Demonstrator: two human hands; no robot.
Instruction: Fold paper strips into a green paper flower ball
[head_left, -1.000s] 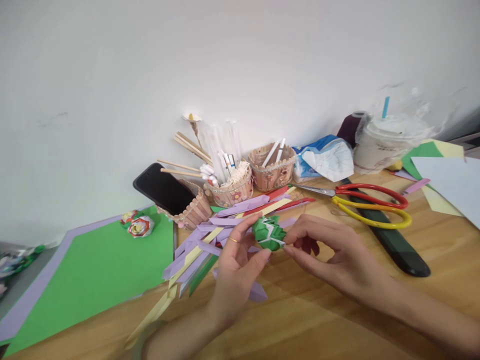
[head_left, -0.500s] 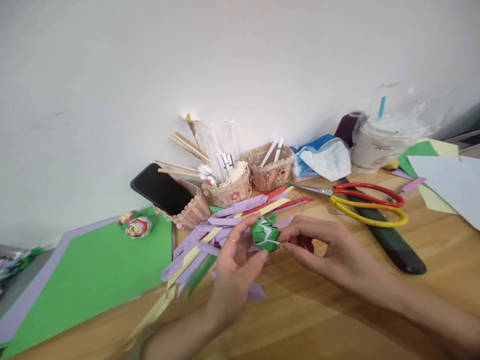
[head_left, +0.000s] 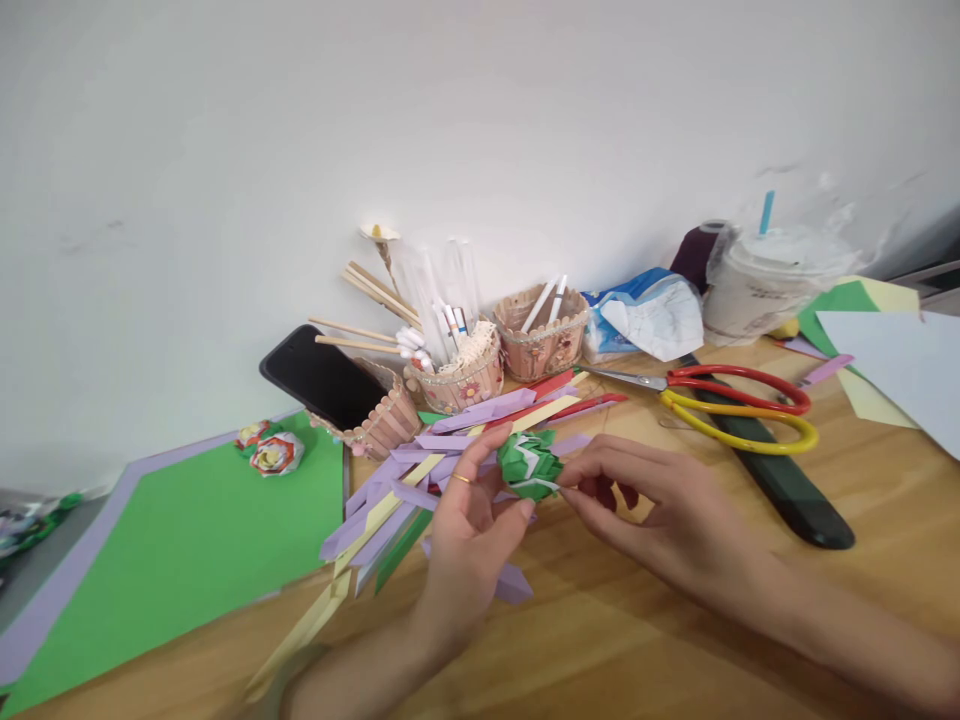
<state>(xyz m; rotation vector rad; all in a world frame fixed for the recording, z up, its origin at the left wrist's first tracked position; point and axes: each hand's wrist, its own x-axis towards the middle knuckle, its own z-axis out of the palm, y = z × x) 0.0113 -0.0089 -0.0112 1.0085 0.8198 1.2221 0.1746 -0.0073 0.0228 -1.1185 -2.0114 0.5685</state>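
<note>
A small folded-paper ball in green and white [head_left: 529,466] is held above the table's middle. My left hand [head_left: 472,535], with a ring on one finger, grips it from the left between thumb and fingers. At its right side, my right hand [head_left: 637,490] pinches the ball's edge between thumb and forefinger; the exact paper end there is too small to make out. Behind and below lie many folded paper strips [head_left: 405,495] in purple, yellow, red and green.
Red-and-yellow-handled scissors [head_left: 739,405] lie across a black flat tool [head_left: 795,495] at right. Small craft-stick baskets [head_left: 544,345], a phone [head_left: 322,375], a tissue pack [head_left: 645,315] and a lidded cup [head_left: 765,285] line the wall. Green paper [head_left: 202,560] with paper flowers [head_left: 276,454] is left.
The paper ball has turned slightly between my hands. My right fingers have shifted a little at its edge; everything else stays put.
</note>
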